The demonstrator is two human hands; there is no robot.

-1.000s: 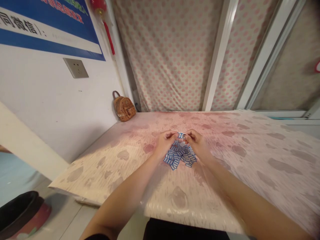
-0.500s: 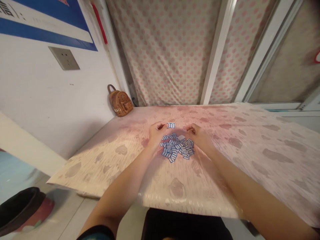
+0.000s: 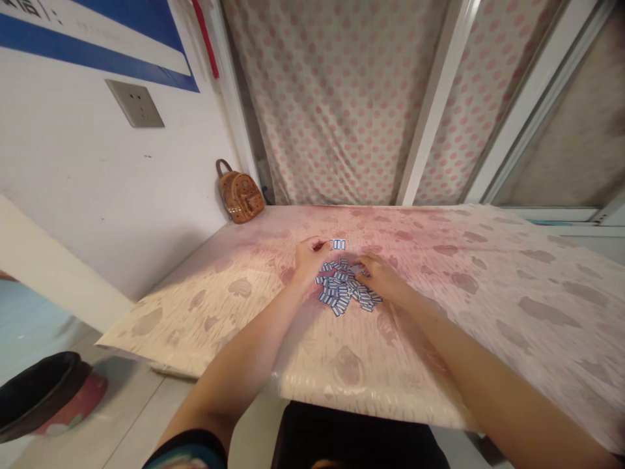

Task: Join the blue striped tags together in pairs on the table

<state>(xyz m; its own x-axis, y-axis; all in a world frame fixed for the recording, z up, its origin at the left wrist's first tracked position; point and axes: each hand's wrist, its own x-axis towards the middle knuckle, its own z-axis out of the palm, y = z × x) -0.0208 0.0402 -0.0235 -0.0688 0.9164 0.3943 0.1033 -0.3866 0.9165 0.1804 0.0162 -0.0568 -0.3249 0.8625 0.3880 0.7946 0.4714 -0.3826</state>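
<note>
A loose pile of small blue-and-white cards [image 3: 336, 286] lies on the table in front of me. Just beyond it, a short row of the same cards [image 3: 338, 245] sits at the fingertips of my left hand [image 3: 310, 257]. That hand is closed, thumb and fingers pinched at the row's left end; how much of the row it grips is partly hidden. Over the right side of the pile reaches my right hand [image 3: 381, 277], thumb and forefinger apart, tips at the cards. A plain pale piece [image 3: 358, 269] lies beside its fingers.
A patterned plastic cover [image 3: 439, 312] is spread over the table. At the back left corner, a small brown backpack [image 3: 241, 197] leans by the wall. Behind hangs a dotted curtain [image 3: 336, 104]. A dark-rimmed bin [image 3: 53, 397] stands on the floor at left.
My right hand has moved left and down from beside the pile onto its right side, and its fingers have parted. My left hand stays at the card row.
</note>
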